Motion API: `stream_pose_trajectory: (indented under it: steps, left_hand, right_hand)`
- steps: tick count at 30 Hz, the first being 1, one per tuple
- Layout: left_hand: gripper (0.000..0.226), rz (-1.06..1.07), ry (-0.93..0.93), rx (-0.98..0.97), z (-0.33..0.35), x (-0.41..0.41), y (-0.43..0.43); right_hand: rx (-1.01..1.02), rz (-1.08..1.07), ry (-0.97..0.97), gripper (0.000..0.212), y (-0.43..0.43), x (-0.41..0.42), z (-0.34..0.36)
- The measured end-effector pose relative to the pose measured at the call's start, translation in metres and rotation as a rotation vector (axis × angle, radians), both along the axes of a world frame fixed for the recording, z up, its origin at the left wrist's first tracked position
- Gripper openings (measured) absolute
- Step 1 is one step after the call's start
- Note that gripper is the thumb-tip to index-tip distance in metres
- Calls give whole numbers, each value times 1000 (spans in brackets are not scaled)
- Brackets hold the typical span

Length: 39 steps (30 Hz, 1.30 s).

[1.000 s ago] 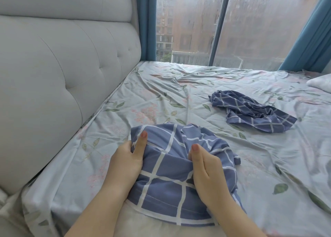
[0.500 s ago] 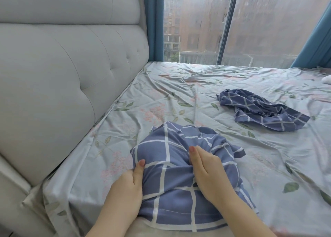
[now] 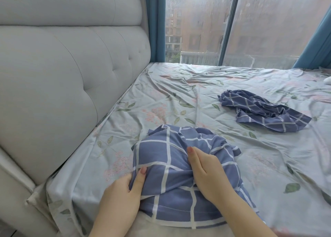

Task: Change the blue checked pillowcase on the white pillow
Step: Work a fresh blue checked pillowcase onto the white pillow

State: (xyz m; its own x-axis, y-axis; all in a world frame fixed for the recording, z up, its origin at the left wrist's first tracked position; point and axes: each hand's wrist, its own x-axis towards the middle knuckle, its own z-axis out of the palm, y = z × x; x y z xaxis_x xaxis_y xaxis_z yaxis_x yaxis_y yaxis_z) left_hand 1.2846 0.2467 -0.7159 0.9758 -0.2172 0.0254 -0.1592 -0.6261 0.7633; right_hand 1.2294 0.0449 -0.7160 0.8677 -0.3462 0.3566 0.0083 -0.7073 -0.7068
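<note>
1. Both hands sit nearer along the cloth than 1.0 s ago. L thumb was at the far-left corner of the bunch then; it is now abt halfway down the left side. View has also swung left, so more headboard shows.
2. Left hand: pinches the left edge of the blue checked pillowcase, thumb on top of the fold, fingers under it and hidden.
3. Right hand: thumb lies straight along the top of the bunch. Fingers curl down into a fold on the right side and grip cloth.
4. Case position: bunched in a mound betw. both hands, near-centre on the floral sheet. Hem runs across the near side.
5. White pillow: only a pale strip shows, just near of the hem, betw. the forearms. Rest is under the case or out of view.
6. Reading (judgement): hands re-grip lower to work the case along the pillow. Cannot tell for certain whether it goes on or comes off. Most of the pillow's length is prob. still to do.
7. Second checked case: crumpled, far-right of the hands, well apart, untouched.
</note>
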Motion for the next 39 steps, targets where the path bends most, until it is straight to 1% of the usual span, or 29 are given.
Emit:
stream_pose_trajectory:
  steps: [2, 4, 5, 7, 8, 11, 14, 17, 20, 22, 24, 25, 27, 28, 29, 30, 32, 33, 35, 37, 39]
  left_hand:
    - [66, -10, 38, -104, 4, 4, -8]
    - [72, -29, 171, -239, 6, 13, -14]
    - [77, -50, 247, -299, 7, 16, -17]
    - [89, -55, 320, -424, 9, 23, -23]
    - [90, -46, 336, -476, 11, 24, -26]
    - [78, -24, 387, -542, 17, 26, -36]
    - [74, -98, 330, -513, 18, 30, -41]
    - [63, -159, 309, -494, 16, 31, -41]
    - [57, -212, 338, -480, 14, 29, -38]
    - [57, -229, 353, -461, 12, 27, -34]
    - [57, -234, 356, -455, 8, 27, -31]
    - [56, -235, 353, -453, 7, 27, -30]
    - [50, -237, 332, -455, 6, 27, -29]
    - [47, -237, 321, -458, 5, 26, -29]
    - [46, -237, 315, -454, 6, 26, -29]
    - [46, -238, 312, -441, 6, 25, -29]
    - [49, -248, 309, -420, 9, 23, -30]
    - [52, -254, 306, -422, 10, 23, -30]
    - [53, -274, 302, -434, 11, 22, -31]
    - [49, -287, 296, -438, 11, 22, -31]
    - [48, -284, 291, -439, 11, 22, -31]
  right_hand:
    - [-66, -16, 35, 51, 0, 0, 2]
    - [-107, -38, 58, 52, 0, -2, 4]
    - [-107, -51, 61, 52, -1, -3, 4]
    - [-71, -60, 57, 53, -3, -5, 7]
    - [-47, -44, 56, 53, -3, -6, 8]
    - [-5, 70, 116, 53, -4, -9, 12]
    - [76, 177, 220, 56, -5, -12, 16]
    - [122, 206, 253, 59, -9, -12, 16]
    - [123, 156, 212, 63, -10, -11, 14]
    - [148, 73, 101, 64, -10, -10, 14]
    - [181, -59, -39, 51, -17, -8, 13]
    - [164, -129, -84, 43, -23, -6, 13]
    - [21, -244, -134, 23, -40, -2, 10]
    - [-58, -273, -128, 20, -48, 1, 8]
    - [-90, -267, -102, 25, -56, 4, 5]
    - [-63, -238, -60, 31, -61, 7, 3]
    - [40, -175, 34, 35, -62, 13, 1]
    - [37, -173, 47, 41, -60, 15, -1]
    - [-27, -228, 72, 53, -58, 20, -4]
    - [-44, -296, 118, 55, -55, 24, -6]
    - [-46, -327, 109, 60, -54, 26, -7]
